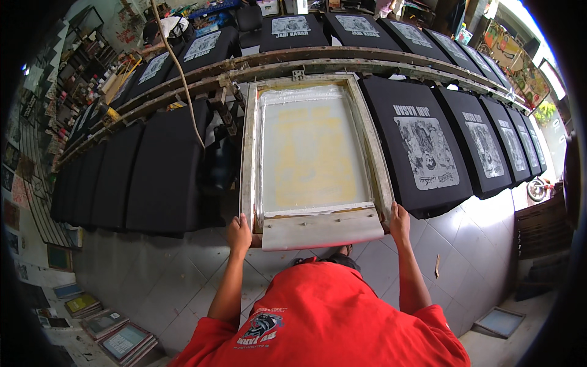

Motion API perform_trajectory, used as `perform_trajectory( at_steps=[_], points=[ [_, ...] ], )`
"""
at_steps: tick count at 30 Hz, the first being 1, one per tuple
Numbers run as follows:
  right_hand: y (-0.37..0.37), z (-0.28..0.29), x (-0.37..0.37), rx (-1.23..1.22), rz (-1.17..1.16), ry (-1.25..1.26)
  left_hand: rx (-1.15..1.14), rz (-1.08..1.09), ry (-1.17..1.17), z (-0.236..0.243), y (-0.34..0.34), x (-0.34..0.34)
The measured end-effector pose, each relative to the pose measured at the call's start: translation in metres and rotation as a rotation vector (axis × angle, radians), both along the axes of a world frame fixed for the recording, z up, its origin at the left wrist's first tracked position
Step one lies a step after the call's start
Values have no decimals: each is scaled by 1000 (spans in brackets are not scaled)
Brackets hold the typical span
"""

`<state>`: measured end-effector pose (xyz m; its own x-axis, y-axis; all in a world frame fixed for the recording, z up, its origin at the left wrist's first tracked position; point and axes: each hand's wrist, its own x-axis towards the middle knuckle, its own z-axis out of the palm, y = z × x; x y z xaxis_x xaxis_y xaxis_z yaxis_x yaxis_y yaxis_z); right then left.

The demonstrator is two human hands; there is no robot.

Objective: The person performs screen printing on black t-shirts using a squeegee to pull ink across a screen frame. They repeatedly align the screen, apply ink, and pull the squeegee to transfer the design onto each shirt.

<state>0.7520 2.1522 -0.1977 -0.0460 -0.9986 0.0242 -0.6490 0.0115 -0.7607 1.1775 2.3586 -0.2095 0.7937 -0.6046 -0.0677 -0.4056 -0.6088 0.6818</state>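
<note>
A wooden screen-printing frame [247,153] lies in front of me, its pale mesh [315,147] showing a faint yellowish stencil and white ink along the edges. My left hand [239,235] grips its near left corner, thumb up along the side. At the near right corner, my right hand [400,226] is closed on the other side rail. Across the near end of the frame, between my hands, rests a wide squeegee [324,230] with a pale flat face. What lies under the mesh cannot be made out.
Right of the frame, black T-shirts [422,144] with white prints lie on boards; plain black ones [164,171] lie to the left. A wooden rail [299,67] runs behind, with another printed row beyond. A cable [177,67] hangs at left. Spare frames [500,322] rest lower right.
</note>
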Motion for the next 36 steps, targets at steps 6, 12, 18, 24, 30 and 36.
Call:
perform_trajectory(
  at_steps=[6,12,18,24,30,36],
  points=[
    [-3,-1,8,-17,-10,22,-61,59,-55,-28,-4,4],
    [1,5,-2,23,61,40,-252,68,385,-34,7,16],
    [43,64,0,-399,594,228,-392,101,539,-46,46,17],
    [52,62,13,-476,911,399,-493,171,560,-50,24,-4],
    [45,66,20,-480,946,417,-434,186,451,-33,22,-12],
    [32,92,29,-440,930,397,-401,40,480,-11,21,-15]
  ],
)
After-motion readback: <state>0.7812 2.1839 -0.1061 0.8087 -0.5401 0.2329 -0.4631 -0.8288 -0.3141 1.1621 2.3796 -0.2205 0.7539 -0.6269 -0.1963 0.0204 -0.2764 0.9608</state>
